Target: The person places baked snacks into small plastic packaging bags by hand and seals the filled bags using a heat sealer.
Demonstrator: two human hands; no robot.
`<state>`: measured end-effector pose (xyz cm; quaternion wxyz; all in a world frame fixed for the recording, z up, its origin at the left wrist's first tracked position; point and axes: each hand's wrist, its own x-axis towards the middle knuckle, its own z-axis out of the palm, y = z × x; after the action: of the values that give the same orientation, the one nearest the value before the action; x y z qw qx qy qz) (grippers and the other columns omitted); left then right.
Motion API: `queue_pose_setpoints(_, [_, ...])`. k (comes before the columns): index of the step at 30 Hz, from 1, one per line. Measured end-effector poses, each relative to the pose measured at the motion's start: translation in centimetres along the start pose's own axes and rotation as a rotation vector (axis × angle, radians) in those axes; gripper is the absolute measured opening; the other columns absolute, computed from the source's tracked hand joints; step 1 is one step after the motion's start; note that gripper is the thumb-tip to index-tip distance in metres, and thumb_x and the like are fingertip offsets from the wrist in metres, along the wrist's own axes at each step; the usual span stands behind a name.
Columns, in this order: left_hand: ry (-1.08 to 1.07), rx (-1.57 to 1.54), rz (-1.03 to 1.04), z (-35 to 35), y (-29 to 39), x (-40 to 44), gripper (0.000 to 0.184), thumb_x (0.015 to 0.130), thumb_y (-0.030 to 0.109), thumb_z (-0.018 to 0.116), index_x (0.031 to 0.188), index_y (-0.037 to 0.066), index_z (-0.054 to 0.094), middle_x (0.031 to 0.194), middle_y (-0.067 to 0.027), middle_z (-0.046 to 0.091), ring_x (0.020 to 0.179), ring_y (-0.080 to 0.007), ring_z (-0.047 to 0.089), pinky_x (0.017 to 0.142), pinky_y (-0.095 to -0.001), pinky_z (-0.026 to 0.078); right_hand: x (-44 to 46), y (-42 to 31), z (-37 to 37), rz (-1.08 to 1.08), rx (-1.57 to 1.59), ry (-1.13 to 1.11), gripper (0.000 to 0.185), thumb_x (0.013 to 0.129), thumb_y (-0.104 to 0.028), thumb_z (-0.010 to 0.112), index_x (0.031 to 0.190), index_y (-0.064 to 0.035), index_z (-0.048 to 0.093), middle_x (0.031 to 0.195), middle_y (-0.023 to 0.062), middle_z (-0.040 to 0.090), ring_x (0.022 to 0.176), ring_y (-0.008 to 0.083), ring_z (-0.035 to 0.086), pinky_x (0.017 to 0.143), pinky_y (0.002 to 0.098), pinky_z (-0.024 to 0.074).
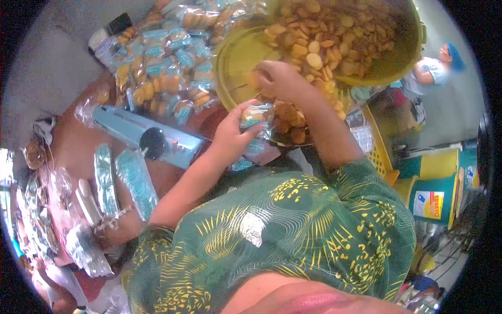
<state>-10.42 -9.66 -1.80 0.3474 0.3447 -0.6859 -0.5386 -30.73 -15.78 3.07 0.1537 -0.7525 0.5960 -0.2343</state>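
Note:
My left hand (234, 132) is closed around a small clear plastic bag (256, 114) with turquoise print, partly filled with round golden biscuits. Just above it, my right hand (282, 81) has its fingers curled in, over a yellow-green lid or shallow tray (230, 65). Motion blur and the curl of the fingers hide what the right hand holds, if anything. Loose round biscuits (314, 60) spill from a large yellow-green tub (415, 36) beside that hand. Browner biscuits (289, 123) lie under my right forearm, next to the bag.
Many filled biscuit bags (162, 68) are piled at the upper left. A blue impulse sealer (117, 123) lies on the brown table (73, 136), with stacks of printed empty bags (136, 178) below it. Green buckets (431, 199) and a yellow crate (377, 152) stand right. Another person (431, 70) is beyond.

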Motion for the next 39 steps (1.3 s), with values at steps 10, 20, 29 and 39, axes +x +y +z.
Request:
queue_pose_setpoints(10, [-0.04,-0.181,-0.073,-0.3,-0.8,-0.4,0.05,0.091,0.018,0.065,0.134,0.001,0.048,0.119,-0.0091,0.06,0.105,-0.0131,0.057,0.092,-0.0291,0.047,-5.3,-2.6,-4.1,-0.244,0.4,-0.376,0.023,0.088,-0.021,0.068,0.103,-0.0047,0.062,0.089,0.0077,0.067,0.086,0.0178,0.064,0.077,0.0328,0.0508])
queue_pose_setpoints(20, [-0.073,0.017,0.052,-1.4,-2.3,-0.1,0.056,0.092,0.021,0.064,0.139,0.002,0.042,0.123,-0.0105,0.06,0.111,-0.017,0.058,0.097,-0.0314,0.044,-4.1,-1.8,-3.2,-0.194,0.29,-0.107,0.022,0.086,-0.019,0.071,0.098,-0.0036,0.063,0.098,0.0067,0.066,0.096,0.0181,0.062,0.083,0.0325,0.0493])
queue_pose_setpoints(29, [-0.104,-0.078,0.037,-1.0,-2.3,0.0,0.056,0.091,0.018,0.065,0.14,0.003,0.042,0.124,-0.0096,0.058,0.113,-0.0172,0.056,0.099,-0.0324,0.043,-4.1,-2.0,-2.0,-0.277,0.301,-0.254,0.018,0.081,-0.013,0.073,0.09,-0.0038,0.061,0.085,0.0042,0.061,0.084,0.014,0.059,0.078,0.0301,0.0472])
queue_pose_setpoints(39, [-0.048,-0.266,-0.065,-0.9,-1.7,-0.1,0.059,0.091,0.016,0.067,0.141,0.002,0.038,0.117,-0.0067,0.059,0.099,-0.0127,0.06,0.082,-0.0261,0.052,-3.8,-1.4,-1.1,-0.109,0.252,-0.048,0.011,0.084,-0.008,0.068,0.088,-0.0033,0.059,0.084,0.0026,0.06,0.084,0.0128,0.059,0.076,0.0288,0.048])
